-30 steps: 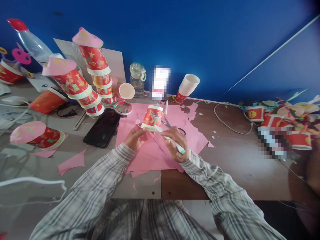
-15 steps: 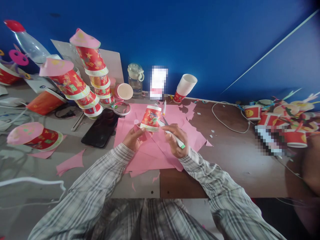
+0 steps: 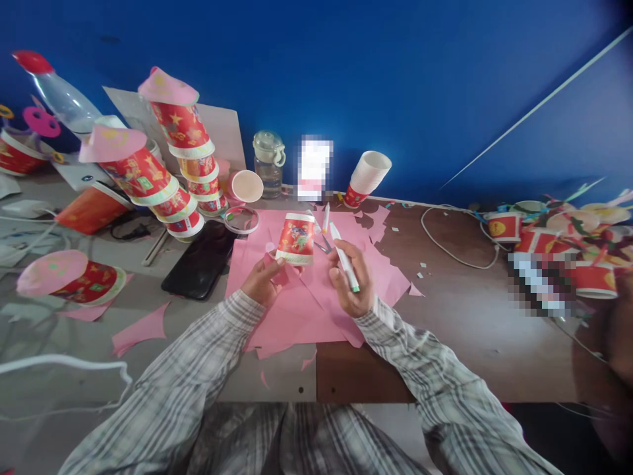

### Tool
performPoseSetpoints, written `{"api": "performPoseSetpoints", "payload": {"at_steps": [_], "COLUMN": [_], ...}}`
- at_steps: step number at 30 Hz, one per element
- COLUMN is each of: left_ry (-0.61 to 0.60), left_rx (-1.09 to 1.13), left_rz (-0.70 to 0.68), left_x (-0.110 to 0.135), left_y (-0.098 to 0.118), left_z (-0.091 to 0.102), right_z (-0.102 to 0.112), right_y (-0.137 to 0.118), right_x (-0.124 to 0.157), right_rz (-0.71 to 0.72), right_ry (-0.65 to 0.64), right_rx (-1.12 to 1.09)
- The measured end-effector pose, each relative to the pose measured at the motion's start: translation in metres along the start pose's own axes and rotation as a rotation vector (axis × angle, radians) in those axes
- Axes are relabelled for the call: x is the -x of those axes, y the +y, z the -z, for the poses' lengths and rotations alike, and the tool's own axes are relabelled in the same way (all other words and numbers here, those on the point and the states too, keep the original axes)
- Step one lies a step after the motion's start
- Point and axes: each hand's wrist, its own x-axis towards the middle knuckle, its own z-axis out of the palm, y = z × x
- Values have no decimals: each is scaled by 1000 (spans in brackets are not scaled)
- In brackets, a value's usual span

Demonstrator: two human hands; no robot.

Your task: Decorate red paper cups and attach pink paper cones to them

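A red patterned paper cup (image 3: 297, 234), turned with its white rim downward, is gripped near the rim by my left hand (image 3: 264, 280). In my right hand (image 3: 355, 280) is a white marker (image 3: 346, 262) with a green end, its other end pointing up and away from me. A gap separates the marker from the cup. Beneath both hands lie overlapping sheets of pink paper (image 3: 291, 316) with ragged cut edges. Scissors (image 3: 324, 245), partly hidden, rest on the paper behind the cup. A second marker (image 3: 326, 218) with an orange end lies beyond them.
Left stand two cup towers (image 3: 143, 175) with pink cone tops, near a black phone (image 3: 200, 260) and a tape roll (image 3: 241, 221). Behind are a water bottle (image 3: 268, 165) and stacked cups (image 3: 366, 178). Decorated cups (image 3: 593, 278) and a cable (image 3: 459, 260) lie right, beside another person's arm (image 3: 620, 330).
My right hand has drawn the marker back from the cup and tilted it more upright. The cup has turned slightly in my left hand. The whole view has shifted a little.
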Motion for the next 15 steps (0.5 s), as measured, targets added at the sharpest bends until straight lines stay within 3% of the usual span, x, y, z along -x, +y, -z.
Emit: {"api": "performPoseSetpoints", "payload": {"at_steps": [8,15], "left_ry": [-97,-125], "left_rx": [16,-21], "left_rz": [-41,-53], "left_x": [-4,0], "left_y": [-7,-6], "left_z": [9,5], "right_z": [-26,-28], "right_y": [23,32], "right_x": [10,11], "right_rz": [-66,-80], "right_ry": [-13,-20], "right_rx": [-46,-221]}}
